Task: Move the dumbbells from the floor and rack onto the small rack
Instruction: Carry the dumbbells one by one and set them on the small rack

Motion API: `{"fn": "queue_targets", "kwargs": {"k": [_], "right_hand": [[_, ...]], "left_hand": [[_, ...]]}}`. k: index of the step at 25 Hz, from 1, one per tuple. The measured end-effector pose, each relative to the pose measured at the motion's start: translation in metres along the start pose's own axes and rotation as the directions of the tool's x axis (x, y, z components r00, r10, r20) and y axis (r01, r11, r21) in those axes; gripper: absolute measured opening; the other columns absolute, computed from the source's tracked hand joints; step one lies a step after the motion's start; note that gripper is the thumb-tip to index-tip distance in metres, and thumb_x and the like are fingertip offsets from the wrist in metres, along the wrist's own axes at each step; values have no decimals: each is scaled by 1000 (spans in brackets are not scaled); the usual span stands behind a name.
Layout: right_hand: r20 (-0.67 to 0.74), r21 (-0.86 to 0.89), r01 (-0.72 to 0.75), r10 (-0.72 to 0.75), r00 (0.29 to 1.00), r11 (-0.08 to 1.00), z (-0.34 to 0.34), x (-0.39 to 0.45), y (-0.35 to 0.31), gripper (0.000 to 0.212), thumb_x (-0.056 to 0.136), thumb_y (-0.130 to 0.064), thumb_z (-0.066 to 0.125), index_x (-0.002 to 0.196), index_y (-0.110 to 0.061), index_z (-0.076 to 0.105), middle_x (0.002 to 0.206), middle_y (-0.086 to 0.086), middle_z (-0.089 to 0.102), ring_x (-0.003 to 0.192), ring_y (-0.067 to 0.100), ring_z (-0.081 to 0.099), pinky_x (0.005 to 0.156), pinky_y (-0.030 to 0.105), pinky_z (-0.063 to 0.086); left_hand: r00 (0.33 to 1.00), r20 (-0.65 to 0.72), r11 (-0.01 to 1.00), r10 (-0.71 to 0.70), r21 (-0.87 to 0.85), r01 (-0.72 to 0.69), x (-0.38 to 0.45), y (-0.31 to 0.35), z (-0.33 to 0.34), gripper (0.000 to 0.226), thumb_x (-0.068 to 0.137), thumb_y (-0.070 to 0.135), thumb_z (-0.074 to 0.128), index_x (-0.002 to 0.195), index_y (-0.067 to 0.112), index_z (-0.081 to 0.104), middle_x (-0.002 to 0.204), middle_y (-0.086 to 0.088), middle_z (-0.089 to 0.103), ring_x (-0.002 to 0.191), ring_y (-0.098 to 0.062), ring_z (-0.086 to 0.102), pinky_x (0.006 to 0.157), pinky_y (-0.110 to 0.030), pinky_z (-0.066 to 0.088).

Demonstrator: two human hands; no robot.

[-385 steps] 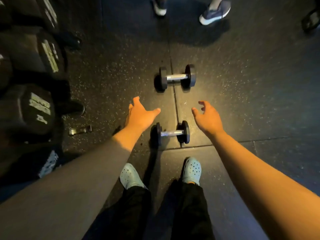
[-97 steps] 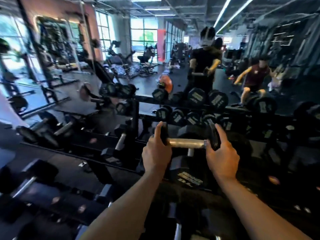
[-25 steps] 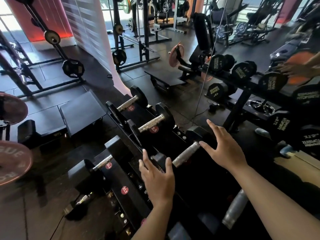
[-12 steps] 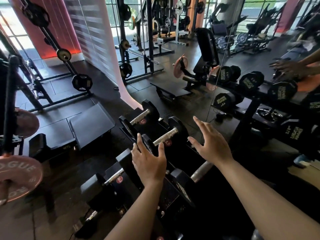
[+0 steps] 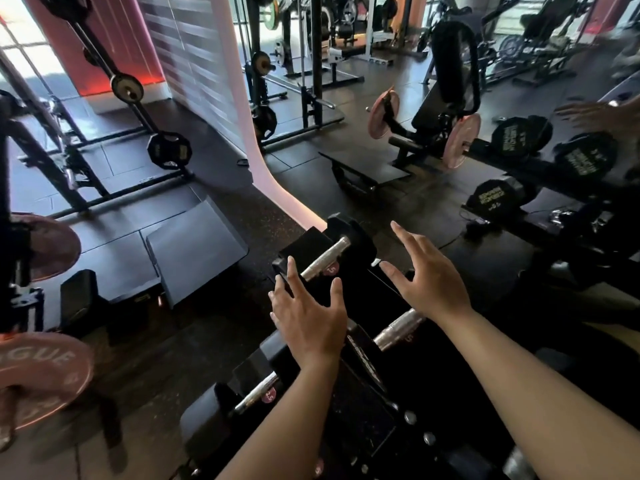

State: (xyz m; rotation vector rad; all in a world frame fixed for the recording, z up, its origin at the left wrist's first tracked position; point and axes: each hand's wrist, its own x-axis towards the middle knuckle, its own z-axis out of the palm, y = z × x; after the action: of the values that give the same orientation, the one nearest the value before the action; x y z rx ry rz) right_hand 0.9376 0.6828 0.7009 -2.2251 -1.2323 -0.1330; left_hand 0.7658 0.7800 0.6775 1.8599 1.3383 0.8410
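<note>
The small black rack point(image 5: 360, 403) slopes up in front of me with dumbbells resting across it. A top dumbbell point(image 5: 323, 258) with a chrome handle and black heads lies just beyond my fingertips. A second dumbbell point(image 5: 398, 329) shows its handle under my right wrist. A third dumbbell point(image 5: 256, 393) sits lower left on the rack. My left hand point(image 5: 308, 320) hovers over the rack, fingers spread, holding nothing. My right hand point(image 5: 426, 275) is also spread and empty, to the right of the top dumbbell.
A large dumbbell rack point(image 5: 561, 174) with heavy black dumbbells runs along the right, backed by a mirror. A flat step platform point(image 5: 194, 244) lies on the floor at left. Pink weight plates point(image 5: 38, 379) hang at far left. Squat racks and machines stand behind.
Both empty hands have drawn back along the small rack toward me, and the view has shifted so the rack's upper dumbbells sit nearer the centre. Nothing was grasped.
</note>
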Motion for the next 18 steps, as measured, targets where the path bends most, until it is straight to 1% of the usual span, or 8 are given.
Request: {"fn": "queue_targets", "kwargs": {"k": [6,8,10,11,13,14,16,18], "right_hand": [[33,-8,-8,8,999,1000,61,72,-16,70,94,-56,51,156,-37,25,149,4,46,134,24,49,104,47,45],[85,-8,-31,31,996,999,83,90,-17,70,93,-57,51,156,-39,26,150,5,45,135,25,48,103,47,45],[116,-23,-83,86,990,996,101,102,-18,70,91,-57,53,154,-40,29,146,5,47,129,29,53,97,45,49],[103,-31,-107,110,989,994,109,105,-18,68,90,-56,55,153,-40,32,140,5,51,122,31,57,93,44,50],[30,-8,-150,150,988,989,121,106,-22,63,88,-52,57,148,-40,39,127,5,57,110,33,61,88,44,52],[-8,6,-175,175,985,985,125,106,-25,62,86,-50,57,145,-41,42,123,4,58,106,34,62,87,45,52],[-43,4,-190,190,981,982,127,106,-27,61,85,-48,59,144,-42,43,121,5,59,104,35,61,86,46,52],[-20,-33,-161,161,987,986,125,103,-26,64,85,-46,61,146,-42,41,122,6,57,104,36,60,83,46,53]], "left_hand": [[993,40,993,-113,-12,114,68,-17,19,89,85,61,63,155,42,12,165,-8,19,152,-37,16,120,-56,23],[990,72,992,-120,-17,122,86,-22,27,91,84,58,66,154,46,9,167,-6,14,152,-39,15,117,-58,29],[986,94,990,-141,-15,143,98,-27,33,92,85,50,68,154,48,7,167,-6,11,149,-39,25,108,-54,41],[982,107,988,-153,-8,155,101,-31,35,91,87,43,68,154,47,8,167,-7,11,145,-39,35,102,-49,46],[982,135,991,-132,19,130,102,-38,36,83,89,28,64,155,40,16,167,-10,12,125,-38,57,88,-41,49],[980,155,992,-122,29,119,102,-40,36,77,90,24,62,155,35,21,167,-10,12,116,-38,62,83,-37,48],[974,186,992,-126,25,123,102,-40,35,67,91,21,61,151,26,31,168,-12,9,109,-38,66,82,-36,49],[971,190,989,-147,14,147,101,-38,33,62,91,18,62,147,22,35,168,-12,7,110,-38,66,84,-40,53]]}}
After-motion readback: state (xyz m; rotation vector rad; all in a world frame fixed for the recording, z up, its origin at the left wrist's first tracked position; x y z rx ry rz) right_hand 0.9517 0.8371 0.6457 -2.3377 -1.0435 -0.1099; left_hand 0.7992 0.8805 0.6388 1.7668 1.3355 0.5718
